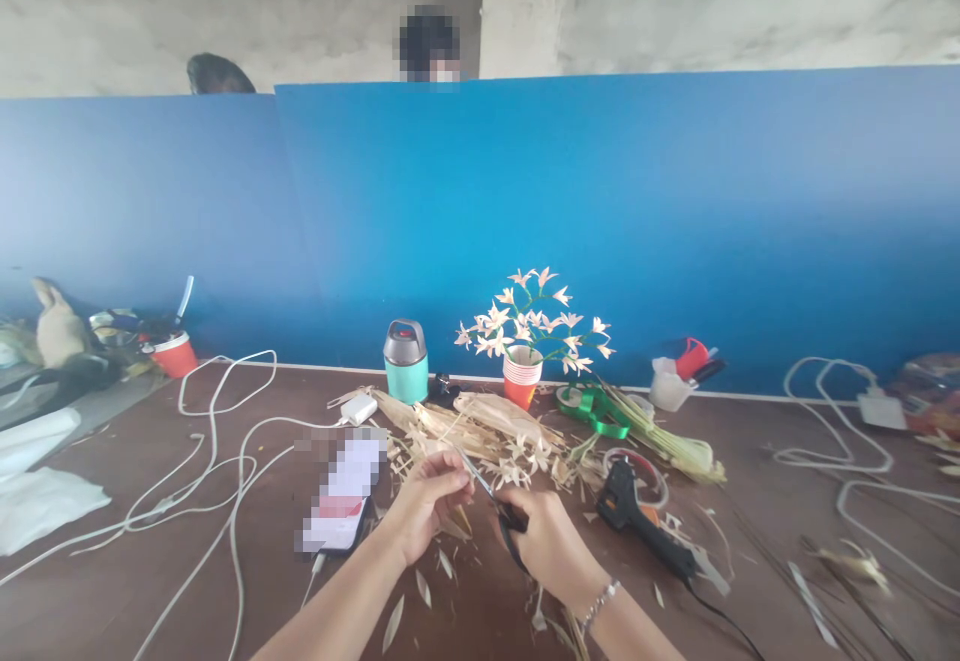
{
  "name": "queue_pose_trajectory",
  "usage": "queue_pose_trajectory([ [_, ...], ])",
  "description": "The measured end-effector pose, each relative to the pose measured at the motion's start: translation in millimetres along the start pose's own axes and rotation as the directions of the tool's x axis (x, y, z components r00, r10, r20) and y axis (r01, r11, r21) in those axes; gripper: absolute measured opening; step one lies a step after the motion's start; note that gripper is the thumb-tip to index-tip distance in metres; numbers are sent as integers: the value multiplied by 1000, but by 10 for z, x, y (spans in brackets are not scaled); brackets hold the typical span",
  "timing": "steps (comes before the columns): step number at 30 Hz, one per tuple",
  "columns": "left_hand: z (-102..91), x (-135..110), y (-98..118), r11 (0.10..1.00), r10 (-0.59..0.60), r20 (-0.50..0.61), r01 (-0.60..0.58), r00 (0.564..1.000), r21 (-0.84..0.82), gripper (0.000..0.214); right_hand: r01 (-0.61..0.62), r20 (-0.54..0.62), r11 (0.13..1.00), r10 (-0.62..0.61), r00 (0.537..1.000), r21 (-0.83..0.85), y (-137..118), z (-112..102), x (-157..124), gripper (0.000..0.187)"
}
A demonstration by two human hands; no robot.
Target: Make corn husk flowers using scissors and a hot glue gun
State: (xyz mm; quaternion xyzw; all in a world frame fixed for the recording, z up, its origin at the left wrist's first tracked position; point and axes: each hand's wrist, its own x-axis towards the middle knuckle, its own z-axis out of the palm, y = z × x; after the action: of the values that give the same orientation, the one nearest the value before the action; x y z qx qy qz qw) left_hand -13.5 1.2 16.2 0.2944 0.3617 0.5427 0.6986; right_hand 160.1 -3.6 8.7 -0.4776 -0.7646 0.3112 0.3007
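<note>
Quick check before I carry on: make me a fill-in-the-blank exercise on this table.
The right hand holds a pair of ____. Around the right wrist sits a ____. The glue gun lies to the ____ of the right hand. The partition behind the flower spray is colored ____.
Missing words: scissors; bracelet; right; blue.

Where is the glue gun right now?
In the head view, the black glue gun lies on the brown tabletop, to the right of the right hand, with the pale green stalks behind it.
</note>
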Motion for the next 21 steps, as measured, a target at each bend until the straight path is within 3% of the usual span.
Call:
queue_pose_trajectory([
  [11,-78,56,-30,1000,-5,35,4,999,29,21,0,25,1000,0,1000,12,2,-24,8,21],
  [21,-105,83,-36,998,10,62,-14,998,56,18,-27,29,997,29,999,-76,55,-60,40,16],
])
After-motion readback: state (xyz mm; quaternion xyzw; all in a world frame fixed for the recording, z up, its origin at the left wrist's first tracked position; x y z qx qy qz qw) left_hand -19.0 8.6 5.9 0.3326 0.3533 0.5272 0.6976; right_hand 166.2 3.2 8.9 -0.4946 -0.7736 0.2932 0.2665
